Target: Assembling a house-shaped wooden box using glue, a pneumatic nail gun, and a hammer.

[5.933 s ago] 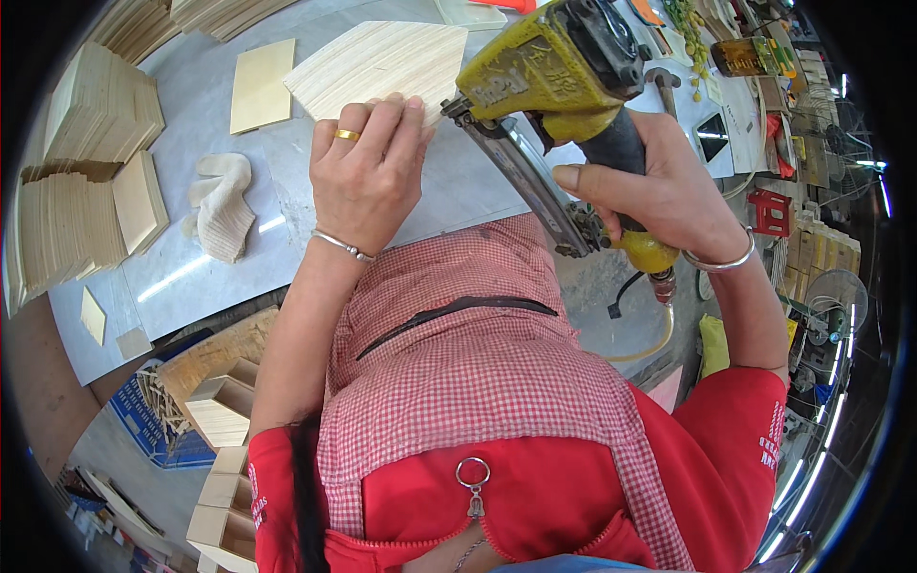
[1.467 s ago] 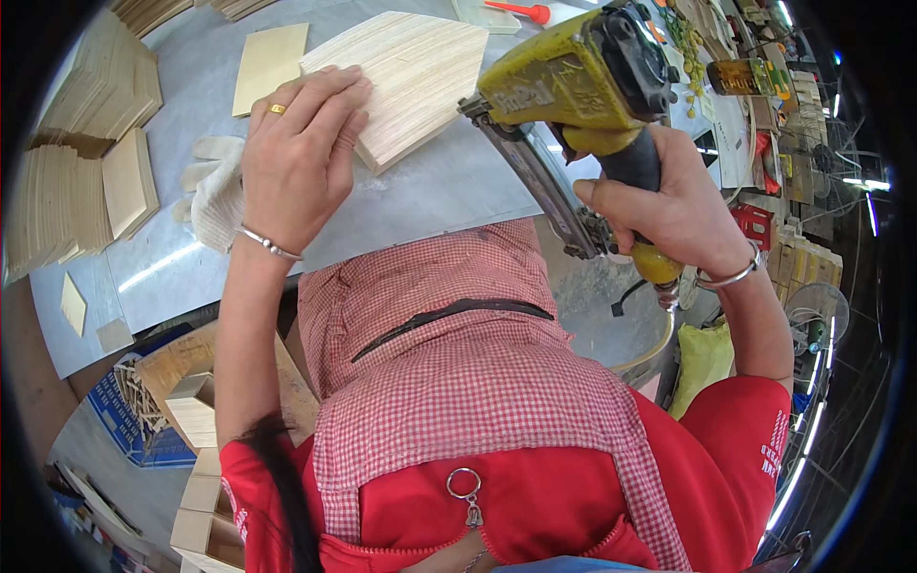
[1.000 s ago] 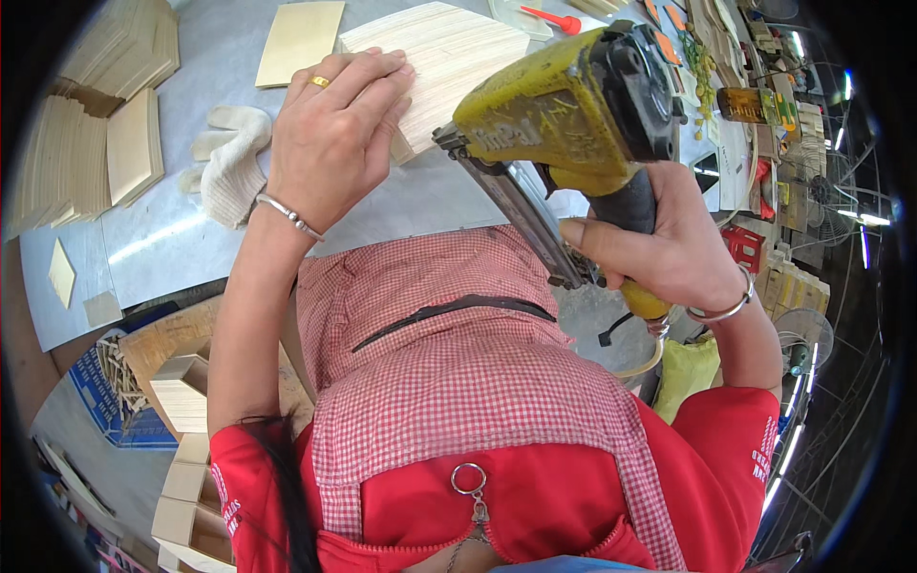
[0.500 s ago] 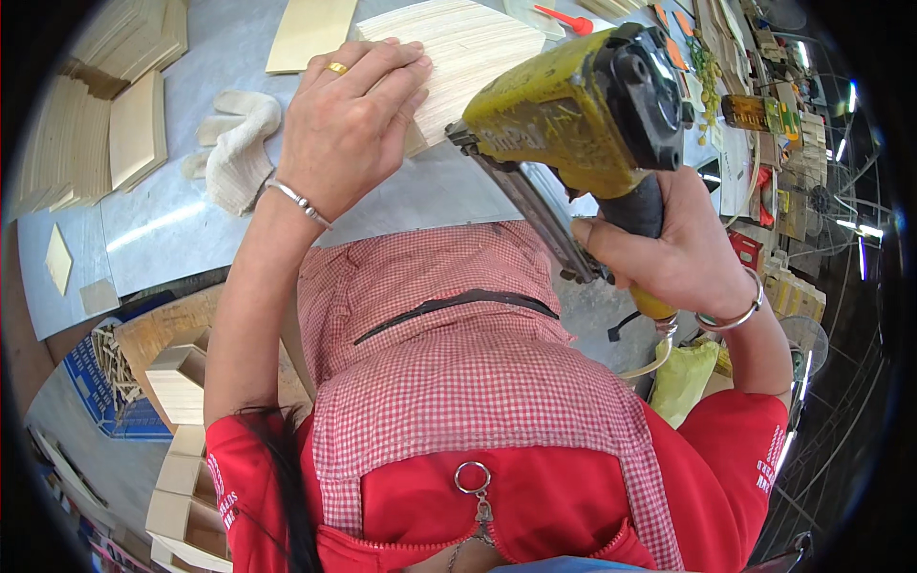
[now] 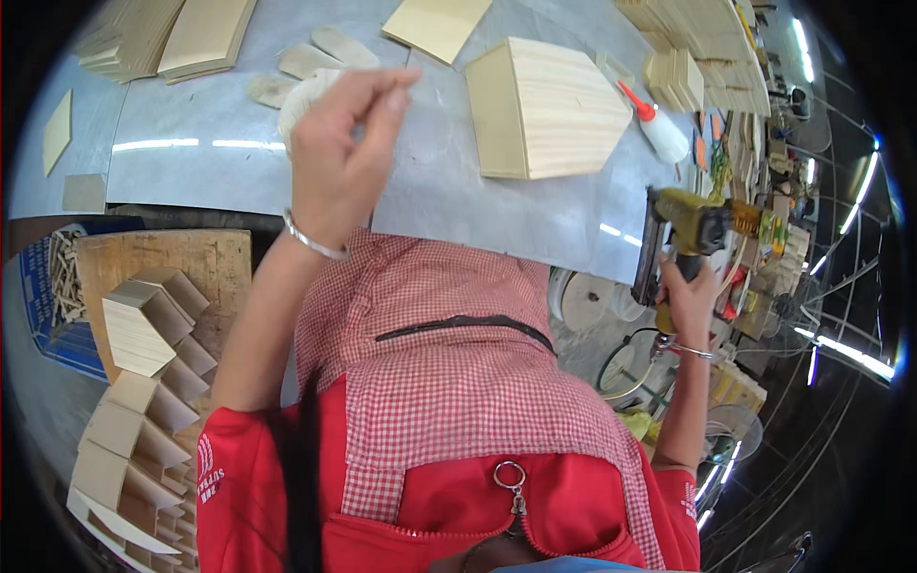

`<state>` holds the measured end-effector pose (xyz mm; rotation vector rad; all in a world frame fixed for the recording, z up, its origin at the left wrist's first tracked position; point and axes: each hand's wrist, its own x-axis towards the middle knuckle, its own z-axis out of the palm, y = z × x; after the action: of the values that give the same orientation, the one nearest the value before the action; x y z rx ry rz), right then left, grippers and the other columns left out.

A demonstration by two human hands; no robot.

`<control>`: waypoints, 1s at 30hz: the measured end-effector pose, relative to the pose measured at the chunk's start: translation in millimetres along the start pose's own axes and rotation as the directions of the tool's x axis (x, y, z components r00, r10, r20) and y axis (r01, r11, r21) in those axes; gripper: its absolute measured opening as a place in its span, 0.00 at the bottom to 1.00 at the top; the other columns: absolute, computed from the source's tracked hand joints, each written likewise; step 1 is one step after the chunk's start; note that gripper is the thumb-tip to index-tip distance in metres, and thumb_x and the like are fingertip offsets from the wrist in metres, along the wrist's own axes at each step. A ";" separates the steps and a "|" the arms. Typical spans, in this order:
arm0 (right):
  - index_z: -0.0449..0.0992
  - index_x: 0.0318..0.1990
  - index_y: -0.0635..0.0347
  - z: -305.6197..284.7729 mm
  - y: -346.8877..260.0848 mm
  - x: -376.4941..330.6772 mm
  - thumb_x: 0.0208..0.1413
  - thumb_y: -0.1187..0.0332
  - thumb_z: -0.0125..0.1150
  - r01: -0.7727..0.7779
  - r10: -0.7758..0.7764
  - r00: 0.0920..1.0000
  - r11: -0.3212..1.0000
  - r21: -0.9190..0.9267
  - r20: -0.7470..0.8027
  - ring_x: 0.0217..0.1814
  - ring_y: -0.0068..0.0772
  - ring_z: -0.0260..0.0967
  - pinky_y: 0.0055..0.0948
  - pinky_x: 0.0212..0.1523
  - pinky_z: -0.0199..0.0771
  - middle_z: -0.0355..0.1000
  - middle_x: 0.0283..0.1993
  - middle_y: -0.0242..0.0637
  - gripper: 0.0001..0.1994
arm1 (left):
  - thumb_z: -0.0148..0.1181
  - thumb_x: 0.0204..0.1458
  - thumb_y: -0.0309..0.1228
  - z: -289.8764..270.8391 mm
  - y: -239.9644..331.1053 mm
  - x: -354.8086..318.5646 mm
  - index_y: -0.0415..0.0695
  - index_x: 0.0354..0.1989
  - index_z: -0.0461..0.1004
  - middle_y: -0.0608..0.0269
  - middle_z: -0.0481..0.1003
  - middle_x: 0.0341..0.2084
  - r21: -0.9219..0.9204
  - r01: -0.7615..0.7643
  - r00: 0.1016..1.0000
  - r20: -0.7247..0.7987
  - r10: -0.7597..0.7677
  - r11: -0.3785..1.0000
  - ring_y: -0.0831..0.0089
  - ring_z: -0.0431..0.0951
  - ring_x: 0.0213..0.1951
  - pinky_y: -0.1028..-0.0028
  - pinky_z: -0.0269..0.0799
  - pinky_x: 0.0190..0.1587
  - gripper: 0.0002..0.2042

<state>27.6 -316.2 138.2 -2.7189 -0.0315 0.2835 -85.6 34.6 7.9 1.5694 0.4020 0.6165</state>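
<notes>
My left hand point(image 5: 339, 158) is raised over the near part of the metal table, its fingers curled and the thumb close to the fingertips. Whether anything small is between them I cannot make out. Beneath and behind it lies a white knit glove point(image 5: 304, 94). To its right, apart from it, a pale wooden box point(image 5: 559, 110) with a pointed end rests on the table. My right hand point(image 5: 690, 296) is wrapped round the grip of a yellow and black nail gun point(image 5: 690, 227), held beyond the table's right edge, away from the box.
A white glue bottle point(image 5: 661, 134) with a red nozzle lies right of the box. Thin wooden panels point(image 5: 437, 24) are at the back, with stacks at both sides. Several wooden boxes point(image 5: 138, 334) are piled at lower left, by a blue crate point(image 5: 38, 315) of wood scraps. An air hose point(image 5: 635, 377) hangs below the gun.
My left hand has come off the box and moved left. My right hand has carried the nail gun away to the right and down. The view has shifted, showing the box whole.
</notes>
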 end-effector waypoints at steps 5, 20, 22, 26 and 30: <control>0.70 0.44 0.70 23.0 60.4 40.9 0.48 0.61 0.62 0.073 -0.094 0.994 0.941 -0.330 -0.050 0.25 0.48 0.74 0.36 0.28 0.72 0.73 0.23 0.50 0.22 | 0.50 0.58 0.24 6.0 -1.7 -34.9 0.36 0.48 0.72 0.62 0.74 0.41 -0.118 0.214 0.965 0.180 -0.191 0.970 0.77 0.75 0.40 0.79 0.71 0.42 0.11; 0.67 0.52 0.74 58.6 80.8 93.3 0.41 0.44 0.66 -0.169 0.103 0.975 0.921 -0.352 -0.198 0.48 0.51 0.71 0.37 0.51 0.67 0.72 0.45 0.57 0.40 | 0.52 0.56 0.25 21.4 -3.0 -18.3 0.37 0.51 0.69 0.58 0.72 0.44 -0.128 0.220 0.949 0.256 -0.182 0.967 0.73 0.74 0.45 0.75 0.70 0.47 0.15; 0.67 0.51 0.75 53.8 59.2 86.8 0.44 0.46 0.65 -0.117 0.035 0.981 0.895 -0.430 -0.193 0.47 0.47 0.71 0.35 0.49 0.68 0.72 0.43 0.55 0.38 | 0.51 0.56 0.25 27.2 -5.9 -12.7 0.38 0.53 0.68 0.57 0.71 0.47 -0.126 0.200 0.955 0.248 -0.165 0.972 0.72 0.73 0.47 0.75 0.69 0.49 0.16; 0.71 0.50 0.69 61.7 -18.1 72.6 0.58 0.57 0.54 0.000 0.052 0.991 0.923 0.385 -0.123 0.47 0.33 0.72 0.33 0.47 0.70 0.73 0.43 0.44 0.22 | 0.53 0.53 0.28 46.0 -13.2 -9.8 0.39 0.54 0.66 0.51 0.71 0.47 -0.237 0.203 0.970 0.180 -0.163 0.950 0.63 0.76 0.40 0.71 0.72 0.41 0.19; 0.68 0.52 0.64 104.1 -65.0 63.3 0.63 0.53 0.43 -0.335 0.133 0.939 0.569 0.751 0.318 0.53 0.33 0.68 0.35 0.57 0.64 0.72 0.49 0.39 0.23 | 0.55 0.53 0.30 57.2 -11.4 -8.9 0.39 0.55 0.65 0.49 0.68 0.53 -0.194 0.121 0.979 0.188 -0.084 0.974 0.61 0.73 0.49 0.72 0.71 0.46 0.20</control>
<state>69.7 -211.7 58.3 -1.7536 0.3294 0.5385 -56.9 -15.1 -5.5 1.3843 0.2740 0.4189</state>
